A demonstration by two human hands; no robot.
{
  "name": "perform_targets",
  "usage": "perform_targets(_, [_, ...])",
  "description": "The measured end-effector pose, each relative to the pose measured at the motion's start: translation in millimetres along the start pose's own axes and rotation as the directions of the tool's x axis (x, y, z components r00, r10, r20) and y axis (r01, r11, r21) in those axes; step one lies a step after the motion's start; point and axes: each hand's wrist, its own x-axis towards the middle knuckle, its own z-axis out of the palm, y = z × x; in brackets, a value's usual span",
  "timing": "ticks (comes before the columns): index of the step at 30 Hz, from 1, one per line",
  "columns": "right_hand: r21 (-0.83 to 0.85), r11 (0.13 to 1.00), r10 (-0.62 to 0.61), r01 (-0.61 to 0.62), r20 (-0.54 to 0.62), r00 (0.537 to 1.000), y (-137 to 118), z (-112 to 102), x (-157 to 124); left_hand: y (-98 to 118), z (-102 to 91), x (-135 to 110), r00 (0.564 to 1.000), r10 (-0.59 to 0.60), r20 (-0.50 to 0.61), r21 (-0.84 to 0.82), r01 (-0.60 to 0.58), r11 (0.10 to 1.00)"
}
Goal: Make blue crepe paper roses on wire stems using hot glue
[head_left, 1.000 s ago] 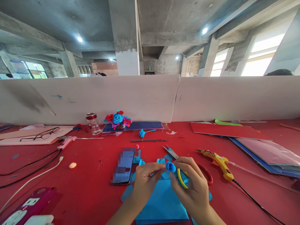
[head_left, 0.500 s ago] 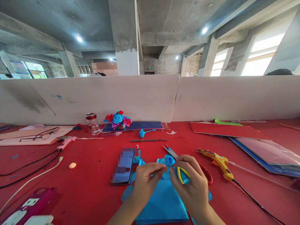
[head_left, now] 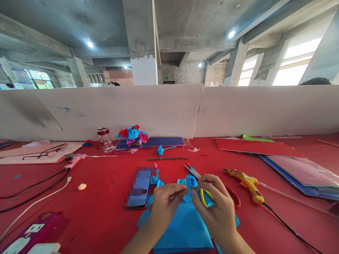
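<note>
My left hand (head_left: 165, 204) and right hand (head_left: 215, 208) meet over the near edge of the red table (head_left: 100, 197), and between their fingertips I pinch a small blue paper rose (head_left: 192, 181), rolled tight and lifted just above the blue paper sheet (head_left: 182, 229) that lies under my wrists. Both hands are closed on it: left thumb and forefinger grip its base from the left, right fingers curl over it from the right.

The scissors (head_left: 212, 192) lie just behind my right hand, blades pointing toward the far edge, yellow and red handles partly hidden by my fingers. The yellow glue gun (head_left: 247, 183) rests to the right of them, its black cord trailing off toward the near right corner. My phone (head_left: 140, 188) lies just left of my left hand.

As I judge it, the roll is the weak point: if either pinch slackens, the coil will likely spring loose, and squeezing harder could flatten the petals. My right knuckles are close to the scissor blades, so a sideways slip could catch them. Whether the glue gun's tip is hot I cannot tell; reaching across carelessly risks a burn or snagging the cord.
</note>
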Motion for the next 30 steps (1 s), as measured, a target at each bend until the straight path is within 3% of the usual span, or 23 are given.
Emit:
perform_targets(18, [-0.004,0.994,0.110,-0.110,0.040,0.993,2.1,0.0,3.7,0.5,2.7,-0.1,0.997,-0.072,-0.032,-0.122,0.068,0.990])
perform_targets(30, [0.056,0.985,0.156,-0.161,0.079,0.985,5.2,0.4,3.4,-3.2,4.4,0.1,0.996,-0.089,-0.011,-0.100,0.088,0.991])
